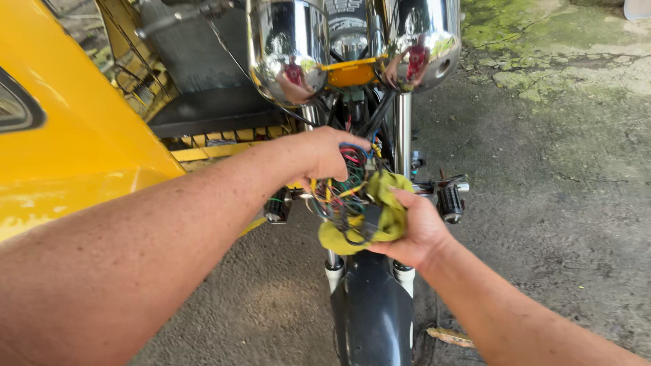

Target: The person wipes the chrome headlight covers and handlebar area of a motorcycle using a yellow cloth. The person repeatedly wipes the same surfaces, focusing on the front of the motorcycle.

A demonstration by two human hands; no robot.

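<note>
The wire bundle (342,186) sits between both hands: left hand (325,156) pinching it from above, right hand (413,227) clutching the yellow rag (380,217) just beneath.

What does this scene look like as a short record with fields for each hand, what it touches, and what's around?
left hand: grips a bundle of coloured wires
right hand: holds a yellow-green rag beside the wires
above: two chrome housings
below: black front fender
left side: yellow body panel
ground: rough concrete, mossy at top
</note>
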